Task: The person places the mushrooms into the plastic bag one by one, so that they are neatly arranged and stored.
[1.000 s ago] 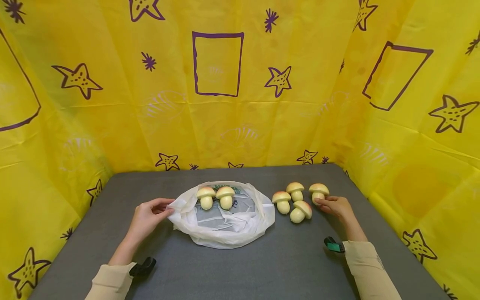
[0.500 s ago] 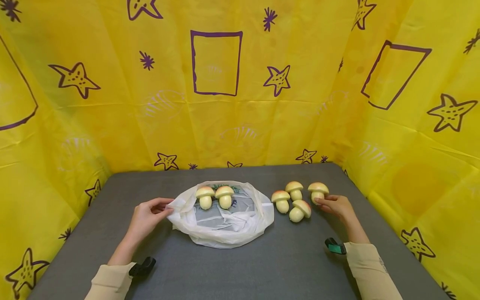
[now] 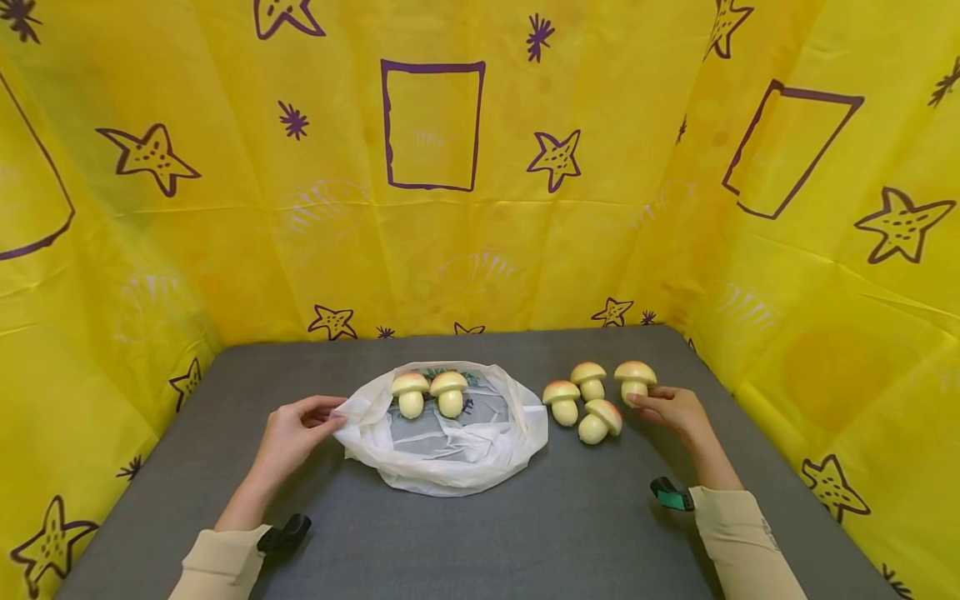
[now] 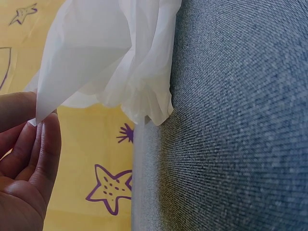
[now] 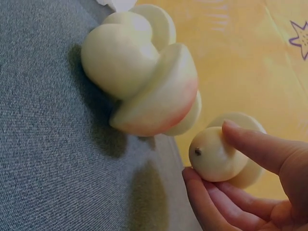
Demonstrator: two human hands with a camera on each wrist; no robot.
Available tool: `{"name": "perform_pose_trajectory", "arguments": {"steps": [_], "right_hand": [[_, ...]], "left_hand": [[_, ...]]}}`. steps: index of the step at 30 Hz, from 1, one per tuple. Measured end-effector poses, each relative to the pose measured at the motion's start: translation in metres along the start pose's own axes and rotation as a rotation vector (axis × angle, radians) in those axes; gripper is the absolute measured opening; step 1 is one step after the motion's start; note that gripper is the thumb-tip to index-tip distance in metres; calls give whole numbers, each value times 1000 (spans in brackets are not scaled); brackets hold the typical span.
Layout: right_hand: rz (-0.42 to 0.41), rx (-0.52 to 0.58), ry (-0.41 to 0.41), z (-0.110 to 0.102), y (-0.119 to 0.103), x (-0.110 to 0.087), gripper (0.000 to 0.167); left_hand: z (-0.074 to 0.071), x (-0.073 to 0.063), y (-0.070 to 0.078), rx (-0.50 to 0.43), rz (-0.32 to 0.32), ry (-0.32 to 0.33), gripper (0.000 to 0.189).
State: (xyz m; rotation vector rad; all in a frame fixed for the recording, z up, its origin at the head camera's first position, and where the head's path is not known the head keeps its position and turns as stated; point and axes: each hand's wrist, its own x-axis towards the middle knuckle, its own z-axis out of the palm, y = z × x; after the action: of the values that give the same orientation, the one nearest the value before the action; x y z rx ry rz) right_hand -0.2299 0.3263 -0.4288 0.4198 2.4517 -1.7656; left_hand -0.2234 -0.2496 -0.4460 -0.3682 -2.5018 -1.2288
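My left hand (image 3: pixel 294 433) pinches the left edge of a white plastic bag (image 3: pixel 442 480), its mouth spread wide on the table. The left wrist view shows the bag's corner between thumb and fingers (image 4: pixel 48 149). Inside the bag lie two toy mushrooms (image 3: pixel 411 395) with orange-tinged caps. On the right, my right hand (image 3: pixel 670 410) grips another toy mushroom (image 3: pixel 635 377) by its stem, thumb on one side and fingers on the other. In the right wrist view this mushroom (image 5: pixel 219 155) is held above the table, stem end toward the camera.
Several more toy mushrooms (image 3: pixel 590 380) sit grouped between the bag and my right hand; the nearest one (image 3: pixel 600 422) is tilted. The grey table (image 3: pixel 480 550) is enclosed by yellow cloth walls (image 3: pixel 435 233) with starfish drawings.
The mushroom in my right hand has risen very slightly. My left hand keeps its hold on the bag's edge, and the other mushrooms stay in place.
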Motion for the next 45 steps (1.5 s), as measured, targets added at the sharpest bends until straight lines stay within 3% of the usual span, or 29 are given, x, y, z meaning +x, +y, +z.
{"name": "perform_pose_trajectory", "arguments": {"steps": [35, 45], "right_hand": [[-85, -74, -24, 18, -32, -23, 72], [-137, -67, -33, 29, -41, -25, 66]], "left_hand": [[2, 0, 4, -13, -16, -22, 27], [2, 0, 5, -18, -10, -21, 27]]}}
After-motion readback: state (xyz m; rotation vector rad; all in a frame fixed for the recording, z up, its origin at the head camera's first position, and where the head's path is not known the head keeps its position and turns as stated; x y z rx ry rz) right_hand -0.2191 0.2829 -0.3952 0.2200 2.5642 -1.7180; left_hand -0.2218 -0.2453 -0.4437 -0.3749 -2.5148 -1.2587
